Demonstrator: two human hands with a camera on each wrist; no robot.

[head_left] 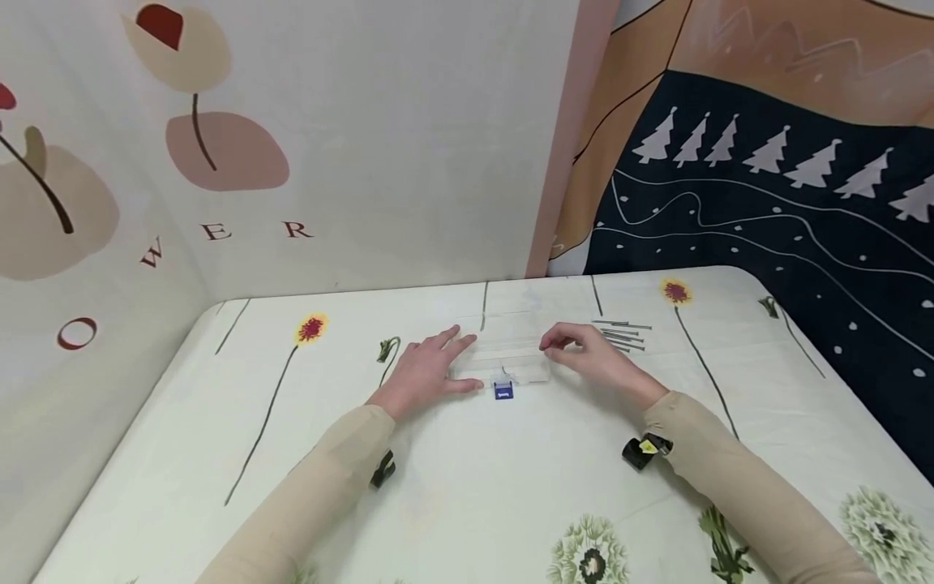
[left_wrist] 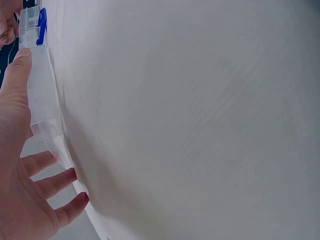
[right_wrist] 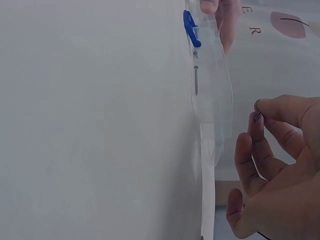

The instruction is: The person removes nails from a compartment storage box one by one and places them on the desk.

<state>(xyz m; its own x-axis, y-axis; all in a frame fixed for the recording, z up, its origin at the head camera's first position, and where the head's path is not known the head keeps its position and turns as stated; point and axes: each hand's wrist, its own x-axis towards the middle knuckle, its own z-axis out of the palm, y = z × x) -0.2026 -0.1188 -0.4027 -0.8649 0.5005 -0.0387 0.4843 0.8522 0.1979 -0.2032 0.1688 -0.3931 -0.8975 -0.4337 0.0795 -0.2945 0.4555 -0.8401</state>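
A clear plastic box (head_left: pixel 521 369) with a blue latch (head_left: pixel 503 391) lies on the table between the hands. My left hand (head_left: pixel 429 367) rests at its left end, fingers spread and fairly straight, the thumb (left_wrist: pixel 19 70) touching the front side. Just above the right part of the box, my right hand (head_left: pixel 589 353) pinches a small dark metal piece (right_wrist: pixel 257 117) between thumb and fingertips; most of it is hidden. Through the box wall in the right wrist view shows a nail (right_wrist: pixel 196 80). Loose nails (head_left: pixel 622 334) lie in a group beyond the right hand.
A white cloth printed with flowers covers the table (head_left: pixel 467 487). Its far edge meets a hanging pale curtain (head_left: pixel 409 162), with a dark tree-patterned cloth (head_left: pixel 744 195) at the right. Each wrist carries a black camera (head_left: pixel 639 453).
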